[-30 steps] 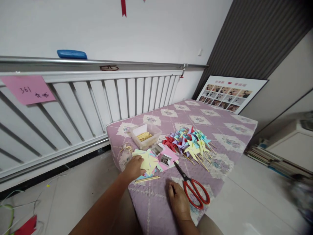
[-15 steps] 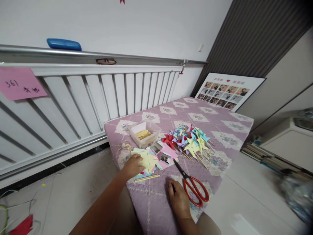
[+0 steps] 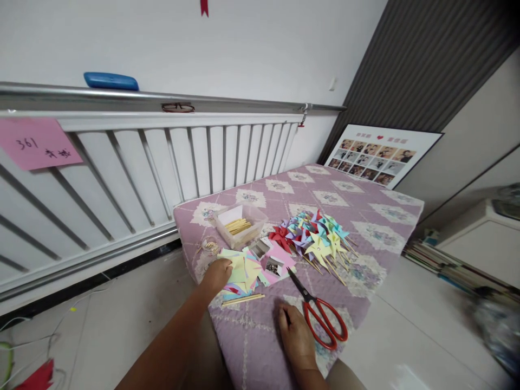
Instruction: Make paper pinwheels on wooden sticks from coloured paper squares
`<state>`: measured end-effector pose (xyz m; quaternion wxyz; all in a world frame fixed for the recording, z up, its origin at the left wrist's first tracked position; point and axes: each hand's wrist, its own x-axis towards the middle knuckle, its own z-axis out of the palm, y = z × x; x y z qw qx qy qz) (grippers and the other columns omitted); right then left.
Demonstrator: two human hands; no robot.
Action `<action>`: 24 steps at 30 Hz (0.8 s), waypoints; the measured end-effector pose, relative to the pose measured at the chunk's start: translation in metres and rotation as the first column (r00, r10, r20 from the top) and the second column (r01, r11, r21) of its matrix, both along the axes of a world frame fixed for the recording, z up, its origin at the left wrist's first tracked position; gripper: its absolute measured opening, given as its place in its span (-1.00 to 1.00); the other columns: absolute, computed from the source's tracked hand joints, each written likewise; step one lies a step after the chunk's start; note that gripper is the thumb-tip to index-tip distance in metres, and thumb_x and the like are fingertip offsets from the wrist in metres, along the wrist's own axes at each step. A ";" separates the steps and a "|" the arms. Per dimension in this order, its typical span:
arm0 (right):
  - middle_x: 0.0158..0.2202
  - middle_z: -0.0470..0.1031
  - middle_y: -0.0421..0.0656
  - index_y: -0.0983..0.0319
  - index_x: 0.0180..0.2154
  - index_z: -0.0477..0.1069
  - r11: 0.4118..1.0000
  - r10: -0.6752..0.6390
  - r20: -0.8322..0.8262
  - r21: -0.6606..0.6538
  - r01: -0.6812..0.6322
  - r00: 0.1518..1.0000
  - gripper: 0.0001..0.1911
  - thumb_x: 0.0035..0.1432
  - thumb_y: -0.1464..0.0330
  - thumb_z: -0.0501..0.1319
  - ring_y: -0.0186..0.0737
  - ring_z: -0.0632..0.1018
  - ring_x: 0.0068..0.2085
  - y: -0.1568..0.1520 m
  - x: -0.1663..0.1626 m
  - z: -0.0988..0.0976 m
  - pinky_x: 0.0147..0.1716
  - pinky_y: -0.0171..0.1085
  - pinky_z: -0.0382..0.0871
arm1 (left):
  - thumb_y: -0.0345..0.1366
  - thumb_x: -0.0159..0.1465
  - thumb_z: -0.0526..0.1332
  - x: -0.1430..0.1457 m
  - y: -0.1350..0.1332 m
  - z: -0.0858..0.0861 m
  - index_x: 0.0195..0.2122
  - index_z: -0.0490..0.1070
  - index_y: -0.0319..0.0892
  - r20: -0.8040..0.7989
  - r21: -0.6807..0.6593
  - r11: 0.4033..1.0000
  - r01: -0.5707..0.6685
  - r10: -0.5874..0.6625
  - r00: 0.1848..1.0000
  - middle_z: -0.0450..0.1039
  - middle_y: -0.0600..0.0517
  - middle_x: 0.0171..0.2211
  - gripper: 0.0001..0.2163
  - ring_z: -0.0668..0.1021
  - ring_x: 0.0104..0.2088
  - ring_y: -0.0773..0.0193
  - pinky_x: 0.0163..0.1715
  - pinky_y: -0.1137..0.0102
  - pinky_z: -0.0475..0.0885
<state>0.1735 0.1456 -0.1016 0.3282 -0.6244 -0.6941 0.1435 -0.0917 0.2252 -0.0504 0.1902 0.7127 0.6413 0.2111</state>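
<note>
My left hand [image 3: 218, 275] is at the left edge of a stack of coloured paper squares, its fingers closed on the top yellow paper [image 3: 240, 269]. Just below the stack lie thin wooden sticks [image 3: 242, 299]. My right hand [image 3: 297, 337] rests on the cloth in a loose fist, with a dark hollow between thumb and fingers and no object showing. Beside it lie scissors [image 3: 312, 299] with red handles, blades a little apart, pointing away from me. A small white box of metal pins [image 3: 273, 267] sits on pink paper [image 3: 284, 255] right of the stack.
Behind the papers stands a clear plastic box [image 3: 260, 219] with wooden sticks [image 3: 238, 226]. A small round container [image 3: 210, 246] is left of it. Finished paper pinwheels [image 3: 319, 244] are heaped to the right on the purple patterned cloth [image 3: 252, 346]. A white radiator [image 3: 215, 157] runs along the wall.
My left hand has drawn slightly left, from lying over the papers to gripping their left edge. My right hand and the scissors have stayed put. The view has tilted slightly.
</note>
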 end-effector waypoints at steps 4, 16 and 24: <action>-0.25 0.60 0.06 0.27 -0.27 0.50 1.000 -0.005 -0.025 -0.002 0.005 1.000 -0.66 0.19 0.27 -0.01 0.04 0.59 -0.20 0.000 0.000 0.001 -0.13 -0.02 0.46 | -0.35 0.22 0.09 0.001 0.008 0.001 -0.37 0.48 -0.19 -0.036 0.005 0.997 -0.083 0.083 0.996 0.57 -0.10 -0.31 -0.83 0.56 -0.26 0.14 -0.20 0.32 0.39; -0.18 0.59 0.10 0.27 -0.22 0.51 1.000 -0.021 -0.249 -0.019 0.017 0.968 -0.61 0.18 0.17 0.03 0.08 0.57 -0.13 -0.001 0.001 0.007 -0.04 0.04 0.39 | -0.51 0.17 0.00 0.025 -0.056 0.057 -0.23 0.44 -0.12 0.178 0.502 0.851 -0.154 0.073 0.981 0.50 -0.05 -0.08 -0.72 0.43 0.03 0.18 0.14 0.19 0.26; -0.19 0.63 -0.03 0.22 -0.17 0.52 0.975 0.060 -0.533 -0.150 -0.164 0.844 -0.49 0.28 0.04 -0.05 -0.06 0.59 -0.14 -0.042 0.015 0.032 -0.12 -0.14 0.47 | -0.65 -0.03 -0.01 0.098 -0.152 -0.027 -0.23 0.52 -0.13 0.271 0.314 0.948 0.050 -0.140 0.952 0.45 -0.06 -0.02 -0.53 0.38 0.07 0.12 0.11 0.10 0.31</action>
